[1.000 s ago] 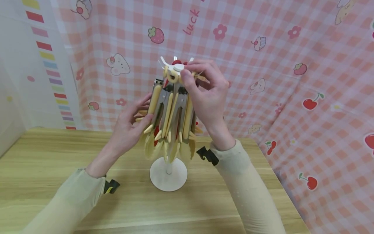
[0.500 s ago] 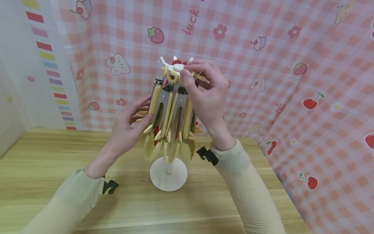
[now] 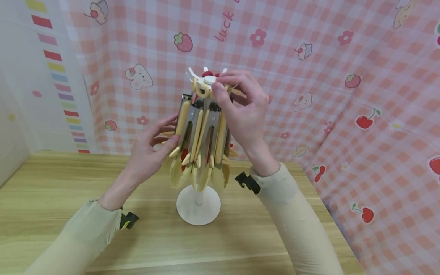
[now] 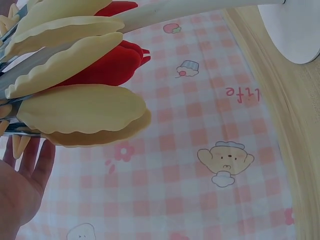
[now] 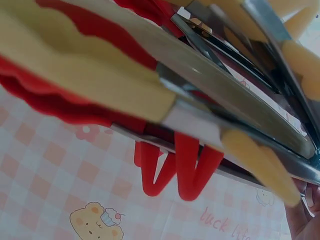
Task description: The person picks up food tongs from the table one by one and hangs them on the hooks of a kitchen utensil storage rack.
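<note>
Several tongs with cream or red scalloped heads hang head-down around a white stand. My left hand holds the left side of the cluster, thumb on the cream grip of one pair and fingers behind. In the left wrist view, the fingers of that left hand reach up to a pair of cream tongs. At the stand's top my right hand pinches the loop end of tongs beside the white hooks; its fingers hide most of the loop. Red tongs hang among cream ones in the right wrist view.
The stand's round base rests on a wooden table. Behind and to the right hangs a pink checked cloth. A white panel with coloured stripes is at the left.
My right wrist and forearm have shifted very slightly to the right. Both hands keep their places on the tongs, and the stand has not visibly moved.
</note>
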{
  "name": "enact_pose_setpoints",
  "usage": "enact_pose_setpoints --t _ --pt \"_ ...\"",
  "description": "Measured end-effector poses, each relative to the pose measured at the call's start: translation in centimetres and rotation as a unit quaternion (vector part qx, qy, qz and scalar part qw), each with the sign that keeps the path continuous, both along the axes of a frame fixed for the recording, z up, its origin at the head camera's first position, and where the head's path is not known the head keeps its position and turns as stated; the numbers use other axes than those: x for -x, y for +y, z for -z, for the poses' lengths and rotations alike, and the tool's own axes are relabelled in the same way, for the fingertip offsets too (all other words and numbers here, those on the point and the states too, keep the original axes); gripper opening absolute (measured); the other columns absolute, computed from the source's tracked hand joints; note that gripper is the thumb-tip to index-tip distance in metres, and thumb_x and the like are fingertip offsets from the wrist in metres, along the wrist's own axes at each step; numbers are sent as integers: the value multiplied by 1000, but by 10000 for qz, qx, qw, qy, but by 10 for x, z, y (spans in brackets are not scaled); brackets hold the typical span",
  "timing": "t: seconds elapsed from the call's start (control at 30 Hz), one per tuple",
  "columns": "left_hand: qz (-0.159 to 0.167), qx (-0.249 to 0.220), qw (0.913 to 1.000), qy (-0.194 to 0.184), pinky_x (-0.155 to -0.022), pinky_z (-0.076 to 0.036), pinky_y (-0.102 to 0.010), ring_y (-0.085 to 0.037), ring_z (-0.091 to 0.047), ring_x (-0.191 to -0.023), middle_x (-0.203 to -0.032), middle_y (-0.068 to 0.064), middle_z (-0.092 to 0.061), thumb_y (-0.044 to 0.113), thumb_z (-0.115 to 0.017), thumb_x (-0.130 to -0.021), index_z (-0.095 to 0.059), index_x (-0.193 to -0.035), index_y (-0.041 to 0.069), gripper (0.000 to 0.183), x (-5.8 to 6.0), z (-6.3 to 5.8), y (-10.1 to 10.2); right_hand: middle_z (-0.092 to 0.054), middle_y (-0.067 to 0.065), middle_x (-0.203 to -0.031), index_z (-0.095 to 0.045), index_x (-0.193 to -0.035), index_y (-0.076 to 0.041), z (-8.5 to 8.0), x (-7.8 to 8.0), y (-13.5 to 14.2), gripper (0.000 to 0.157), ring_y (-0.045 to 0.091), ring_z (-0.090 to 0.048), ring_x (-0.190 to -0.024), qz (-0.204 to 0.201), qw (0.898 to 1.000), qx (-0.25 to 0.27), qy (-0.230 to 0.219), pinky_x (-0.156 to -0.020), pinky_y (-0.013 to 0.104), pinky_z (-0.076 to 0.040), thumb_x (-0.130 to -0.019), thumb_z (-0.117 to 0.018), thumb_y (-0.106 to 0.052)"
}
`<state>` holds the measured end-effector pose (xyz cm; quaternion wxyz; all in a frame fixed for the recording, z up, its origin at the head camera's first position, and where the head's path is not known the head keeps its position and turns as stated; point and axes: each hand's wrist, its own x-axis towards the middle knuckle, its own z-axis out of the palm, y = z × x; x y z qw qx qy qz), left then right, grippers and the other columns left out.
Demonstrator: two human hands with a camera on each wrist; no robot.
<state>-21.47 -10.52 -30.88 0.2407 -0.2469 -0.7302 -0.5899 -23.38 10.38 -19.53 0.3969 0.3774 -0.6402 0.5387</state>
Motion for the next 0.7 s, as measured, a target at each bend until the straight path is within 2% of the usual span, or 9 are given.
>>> enact_pose_setpoints --t 0.27,0.53,0.63,0.7 --pt "-111 132 9997 157 -94 -53 -12 8 -61 -117 -140 -20 -66 -2 -63 -101 -55 -151 10 53 0 1 -3 -70 25 -113 -73 -103 9 -3 -3 1 21 7 -69 -91 48 9993 -307 -200 -76 27 -65 -95 -71 -9" --pt "-224 311 9989 269 -94 -52 -9 11 -59 -118 -140 -20 -66 2 -64 -102 -54 -153 10 52 0 2 -4 -71 20 -125 -73 -107 5 -5 -7 4 24 16 -71 -104 404 9972 -588 -236 -83 33 -66 -97 -70 -16" --pt "-348 374 9980 378 -95 -51 -8 3 -61 -121 -140 -20 -66 2 -64 -102 -54 -152 7 51 -1 2 -4 -67 17 -137 -73 -117 2 -5 -9 5 30 21 -69 -115 690 9943 -767 -268 -88 35 -66 -97 -70 -20" --pt "-470 422 9969 477 -95 -51 -8 -8 -63 -124 -141 -19 -66 1 -64 -102 -54 -151 5 50 -2 1 -4 -63 17 -145 -70 -127 1 -7 -10 6 39 23 -66 -124 837 9920 -892 -299 -93 38 -65 -97 -68 -24"
